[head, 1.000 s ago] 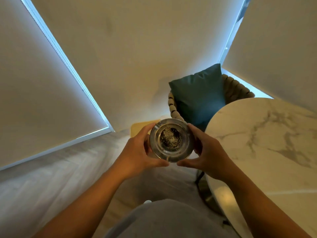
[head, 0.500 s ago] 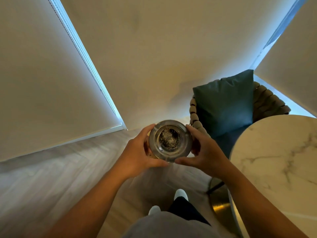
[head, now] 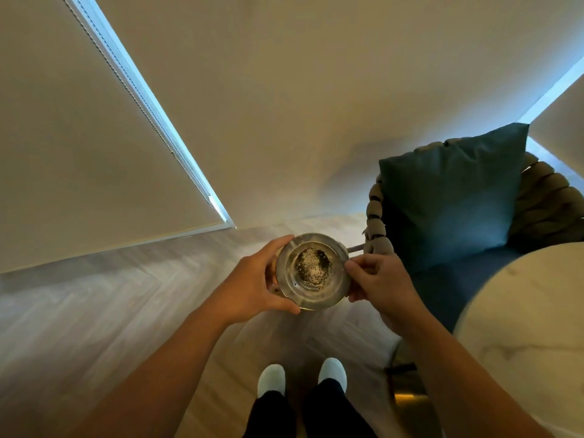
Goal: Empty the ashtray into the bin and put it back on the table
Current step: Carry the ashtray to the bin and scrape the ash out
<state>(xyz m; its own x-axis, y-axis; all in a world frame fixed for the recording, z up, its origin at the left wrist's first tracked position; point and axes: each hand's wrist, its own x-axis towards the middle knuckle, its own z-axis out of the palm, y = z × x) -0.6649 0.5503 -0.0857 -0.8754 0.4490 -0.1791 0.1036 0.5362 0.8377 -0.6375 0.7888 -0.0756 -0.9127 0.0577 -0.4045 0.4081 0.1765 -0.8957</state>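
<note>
A round metal ashtray (head: 313, 290) with a heap of grey and black ash in its middle is held level in front of me, over the wooden floor. My left hand (head: 252, 286) grips its left rim, thumb at the near edge and fingers at the far edge. My right hand (head: 379, 284) pinches the right rim. The white marble table (head: 531, 317) lies at the right edge of the view, apart from the ashtray. No bin is in sight.
A woven armchair (head: 377, 229) with a teal cushion (head: 452, 194) stands just right of the ashtray, beside the table. Pale window blinds (head: 79, 137) close off the far side. My feet in white slippers (head: 271, 379) stand on the herringbone floor (head: 94, 311).
The view has swung to the left: the table and chair have slid toward the right edge and more floor shows. Both hands still hold the ashtray, and my feet have come into sight.
</note>
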